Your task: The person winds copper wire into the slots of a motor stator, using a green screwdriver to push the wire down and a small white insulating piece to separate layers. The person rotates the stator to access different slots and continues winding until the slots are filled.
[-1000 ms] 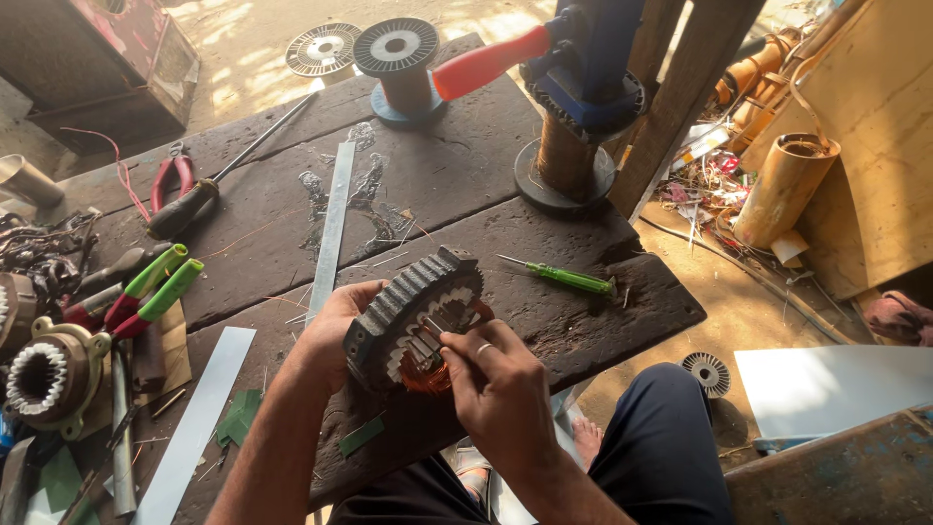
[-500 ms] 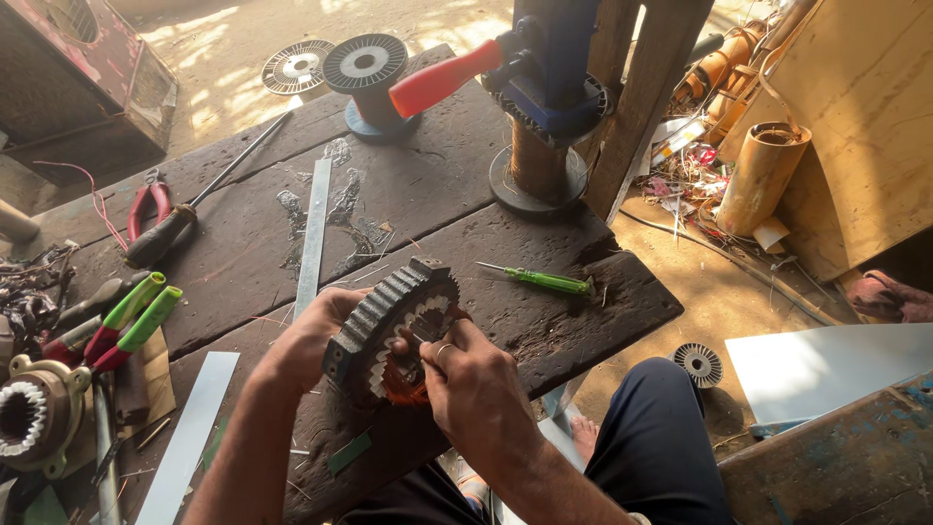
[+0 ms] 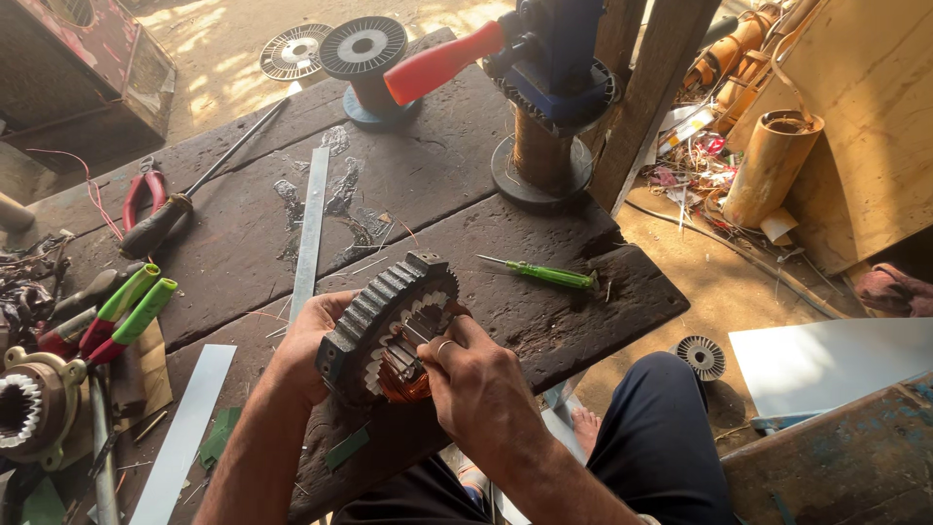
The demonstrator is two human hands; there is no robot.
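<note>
Dark workbench [image 3: 544, 243]: copper-wound stator [image 3: 384, 326] between hands.

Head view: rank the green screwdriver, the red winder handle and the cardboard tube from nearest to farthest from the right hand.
1. Green screwdriver, on the plank just beyond the right hand.
2. Red winder handle, far up the bench.
3. Cardboard tube, off the bench to the right.

Dark, weathered wooden workbench [image 3: 544, 243] of rough planks, standing on a sunlit dirt floor [image 3: 243, 29]. A slanted wooden post [image 3: 651, 87] rises at the bench's far edge; a pale plywood panel [image 3: 875, 126] stands at right. Strong daylight falls from above.
</note>
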